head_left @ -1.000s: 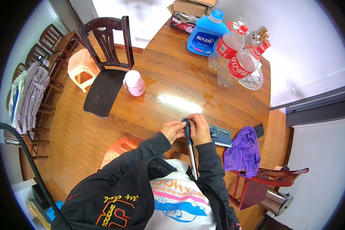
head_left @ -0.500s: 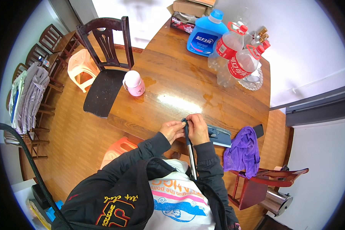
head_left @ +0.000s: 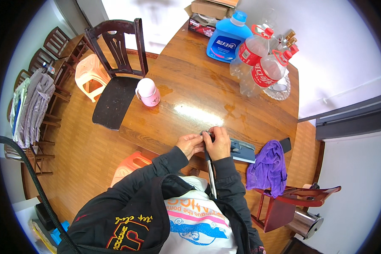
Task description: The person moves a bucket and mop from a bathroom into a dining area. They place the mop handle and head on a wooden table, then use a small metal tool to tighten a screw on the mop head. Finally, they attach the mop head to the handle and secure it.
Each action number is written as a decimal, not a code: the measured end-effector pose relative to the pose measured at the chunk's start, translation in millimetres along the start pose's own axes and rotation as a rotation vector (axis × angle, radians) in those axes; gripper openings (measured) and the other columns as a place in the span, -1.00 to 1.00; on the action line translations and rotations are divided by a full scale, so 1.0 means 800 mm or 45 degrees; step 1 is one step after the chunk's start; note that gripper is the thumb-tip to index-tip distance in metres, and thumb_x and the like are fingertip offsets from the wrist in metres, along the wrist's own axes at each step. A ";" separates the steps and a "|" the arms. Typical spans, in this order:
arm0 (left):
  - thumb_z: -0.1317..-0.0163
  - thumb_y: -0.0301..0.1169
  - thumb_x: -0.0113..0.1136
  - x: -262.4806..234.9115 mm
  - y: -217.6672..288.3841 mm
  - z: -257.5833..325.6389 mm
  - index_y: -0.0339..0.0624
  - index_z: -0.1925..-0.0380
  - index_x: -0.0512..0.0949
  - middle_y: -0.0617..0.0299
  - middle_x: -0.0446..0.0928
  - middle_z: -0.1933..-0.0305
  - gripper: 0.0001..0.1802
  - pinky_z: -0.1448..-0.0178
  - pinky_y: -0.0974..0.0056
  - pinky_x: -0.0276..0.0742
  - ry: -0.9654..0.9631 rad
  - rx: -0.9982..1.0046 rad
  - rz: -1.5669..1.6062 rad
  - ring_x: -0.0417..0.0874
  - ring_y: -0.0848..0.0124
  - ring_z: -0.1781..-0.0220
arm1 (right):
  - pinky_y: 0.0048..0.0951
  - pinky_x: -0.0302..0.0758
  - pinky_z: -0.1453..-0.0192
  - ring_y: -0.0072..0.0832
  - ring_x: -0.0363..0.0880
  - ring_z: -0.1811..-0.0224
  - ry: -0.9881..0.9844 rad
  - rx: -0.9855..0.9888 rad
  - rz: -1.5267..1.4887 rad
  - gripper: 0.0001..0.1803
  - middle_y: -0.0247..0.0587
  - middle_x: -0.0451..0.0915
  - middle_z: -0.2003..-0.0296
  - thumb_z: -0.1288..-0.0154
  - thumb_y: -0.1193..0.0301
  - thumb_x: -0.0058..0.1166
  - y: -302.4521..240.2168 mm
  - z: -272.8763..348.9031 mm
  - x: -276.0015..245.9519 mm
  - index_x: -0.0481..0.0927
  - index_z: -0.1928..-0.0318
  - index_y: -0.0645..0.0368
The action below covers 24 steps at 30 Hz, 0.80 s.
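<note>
A slim rod [head_left: 211,175], dark at its upper end and silver below, stands between my body and the table's near edge. Its top end is at my fingertips. My left hand [head_left: 190,144] comes from the left, with thumb and fingers pinched at that end. My right hand [head_left: 219,144] closes on it from the other side, its fingers bent and partly hiding the small dark piece there. Just right of my right hand lies a flat dark blue-grey case [head_left: 243,151] with a pale edge. Beside it, a purple towel [head_left: 267,167] hangs over the table edge.
On the wooden table [head_left: 190,84] stand a pink flask [head_left: 148,92], a blue detergent bottle [head_left: 227,38] and large clear bottles [head_left: 264,74] with red caps. A flat black object [head_left: 286,144] lies by the towel. Chairs [head_left: 116,91] and orange stools [head_left: 131,167] surround the table.
My right hand's fingers have shifted slightly at the rod's top end, covering more of its dark part. My left hand stays nearly in place.
</note>
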<state>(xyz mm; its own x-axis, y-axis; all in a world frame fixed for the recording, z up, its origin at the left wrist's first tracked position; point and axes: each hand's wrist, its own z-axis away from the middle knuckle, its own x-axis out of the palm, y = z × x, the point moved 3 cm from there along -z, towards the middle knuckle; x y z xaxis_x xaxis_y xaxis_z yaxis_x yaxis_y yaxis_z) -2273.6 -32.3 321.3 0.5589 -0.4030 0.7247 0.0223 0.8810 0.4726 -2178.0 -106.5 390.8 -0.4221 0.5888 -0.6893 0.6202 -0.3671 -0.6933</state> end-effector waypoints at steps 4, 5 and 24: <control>-0.26 -0.42 0.01 -0.006 -0.003 -0.003 -0.28 0.23 0.46 0.14 0.51 0.23 -0.83 0.06 0.26 0.50 0.017 0.008 -0.012 0.57 0.33 0.17 | -0.26 0.41 0.29 -0.12 0.45 0.38 0.015 -0.126 -0.037 -0.90 -0.04 0.43 0.39 -0.05 0.57 0.04 0.001 -0.003 0.005 0.47 0.35 0.24; -0.26 -0.42 0.01 -0.007 -0.003 -0.003 -0.28 0.23 0.46 0.15 0.51 0.23 -0.84 0.06 0.26 0.50 0.023 0.005 -0.014 0.57 0.34 0.17 | -0.26 0.41 0.28 -0.12 0.46 0.37 0.014 -0.139 -0.074 -0.89 -0.04 0.43 0.39 -0.05 0.60 0.02 -0.001 -0.003 0.005 0.47 0.34 0.24; -0.26 -0.43 0.00 0.005 0.003 0.002 -0.31 0.20 0.45 0.12 0.51 0.18 -0.81 0.01 0.23 0.49 -0.023 -0.004 0.027 0.56 0.31 0.12 | -0.28 0.42 0.31 -0.14 0.47 0.42 0.033 0.017 0.026 -0.80 -0.02 0.45 0.39 -0.02 0.50 0.10 -0.001 -0.002 -0.001 0.48 0.28 0.24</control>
<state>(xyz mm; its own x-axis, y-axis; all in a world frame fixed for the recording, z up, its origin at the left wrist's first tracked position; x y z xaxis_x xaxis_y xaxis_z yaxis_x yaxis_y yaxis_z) -2272.5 -32.3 325.6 0.5446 -0.3887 0.7432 0.0134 0.8901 0.4557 -2177.2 -105.7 391.7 -0.3920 0.5998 -0.6975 0.6194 -0.3885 -0.6822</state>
